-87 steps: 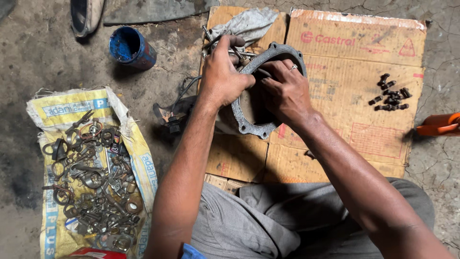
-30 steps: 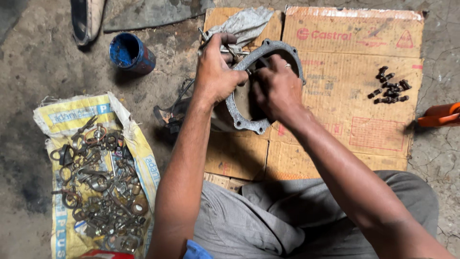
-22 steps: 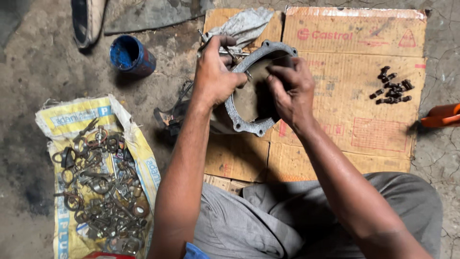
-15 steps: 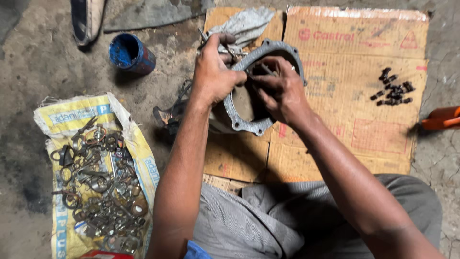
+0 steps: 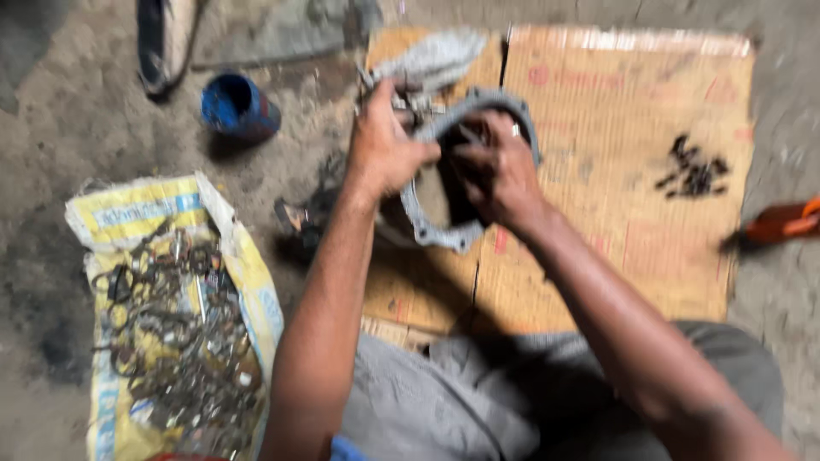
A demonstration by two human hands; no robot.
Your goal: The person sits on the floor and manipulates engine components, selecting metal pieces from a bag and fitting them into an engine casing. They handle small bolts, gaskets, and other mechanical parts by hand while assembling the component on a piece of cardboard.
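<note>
A grey metal ring-shaped housing cover (image 5: 444, 230) with bolt holes around its flange is held tilted over the cardboard sheet (image 5: 598, 213). My left hand (image 5: 383, 145) grips its upper left rim. My right hand (image 5: 495, 166) presses into the dark middle of the ring with its fingers curled; what it holds, if anything, is blurred. A grey rag (image 5: 431, 58) lies just behind the cover.
A woven sack (image 5: 128, 213) at the left carries several rusty metal rings and tools (image 5: 179, 333). A blue can (image 5: 237, 107) stands on the concrete floor. Small dark bolts (image 5: 694, 171) lie on the cardboard. An orange tool (image 5: 781, 224) sits at the right edge.
My right hand keeps shifting inside the ring, sliding slightly up and back. The left hand keeps its grip on the rim. The view has blurred with head motion.
</note>
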